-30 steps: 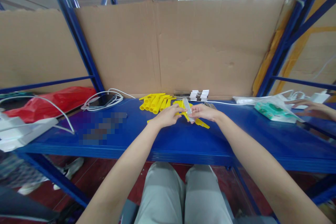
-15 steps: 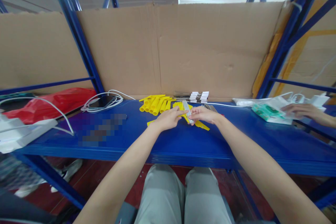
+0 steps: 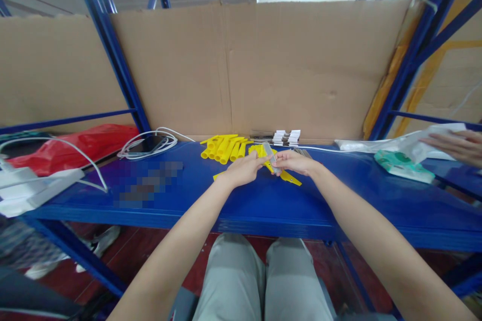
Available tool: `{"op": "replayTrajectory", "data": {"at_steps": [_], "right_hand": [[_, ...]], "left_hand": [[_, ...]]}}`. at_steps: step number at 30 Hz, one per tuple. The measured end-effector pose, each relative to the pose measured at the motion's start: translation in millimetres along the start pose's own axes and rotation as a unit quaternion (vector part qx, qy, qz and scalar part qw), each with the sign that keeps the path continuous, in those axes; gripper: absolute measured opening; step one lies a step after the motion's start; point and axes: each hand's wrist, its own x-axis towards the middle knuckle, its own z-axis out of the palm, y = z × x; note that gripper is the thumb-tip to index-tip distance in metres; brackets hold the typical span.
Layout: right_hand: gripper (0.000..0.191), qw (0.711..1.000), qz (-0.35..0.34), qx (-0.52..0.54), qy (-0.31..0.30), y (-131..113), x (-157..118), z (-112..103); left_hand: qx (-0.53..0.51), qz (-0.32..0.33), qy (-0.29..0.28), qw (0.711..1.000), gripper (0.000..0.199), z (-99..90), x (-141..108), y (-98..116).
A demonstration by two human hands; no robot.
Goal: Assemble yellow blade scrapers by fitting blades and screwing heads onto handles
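Note:
My right hand (image 3: 292, 161) pinches a small, flat, whitish see-through strip (image 3: 271, 156) that tilts up over the yellow parts. Close on its left is my left hand (image 3: 244, 168), fingers bent together and the fingertips pointing at the strip; whether they hold anything is too small to make out. Under and behind both hands lie flat yellow plastic pieces (image 3: 290, 178). Just beyond my left hand rests a pile of yellow tubular handles (image 3: 222, 149). White-and-dark bundled strips (image 3: 286, 137) stand behind, by the cardboard.
A cardboard wall (image 3: 293, 70) closes the back of the blue table (image 3: 263, 210). To the left are a red bag (image 3: 75, 148), coiled white cable (image 3: 150, 145) and a white power strip (image 3: 45, 190). At right, another person's hand (image 3: 459, 146) lifts white tissue over a green wipes pack (image 3: 404, 165).
The other person's hand has pulled white tissue up from the green pack, which has shifted right. My hands stay nearly in place; the strip has turned slightly between them.

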Motion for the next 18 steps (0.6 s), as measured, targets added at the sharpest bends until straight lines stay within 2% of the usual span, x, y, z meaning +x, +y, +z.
{"op": "replayTrajectory", "data": {"at_steps": [6,13,15,18], "right_hand": [[0.018,1.0,-0.024,0.011,0.018,0.8,2.1,0.8],[0.028,0.998,0.043,0.047,-0.028,3.1,-0.9,-5.6],[0.029,0.997,0.05,0.061,-0.011,0.3,-2.3,-7.1],[0.024,0.995,0.031,0.075,0.061,-3.3,-1.5,-6.2]], "left_hand": [[0.008,-0.005,0.004,1.0,0.055,-1.8,0.3,0.5],[0.013,-0.003,-0.01,1.0,0.052,-3.6,-0.1,3.2],[0.009,-0.004,-0.004,1.0,0.051,-4.0,-0.2,3.1],[0.01,0.004,-0.004,1.0,0.048,-4.6,-0.2,4.0]]}}
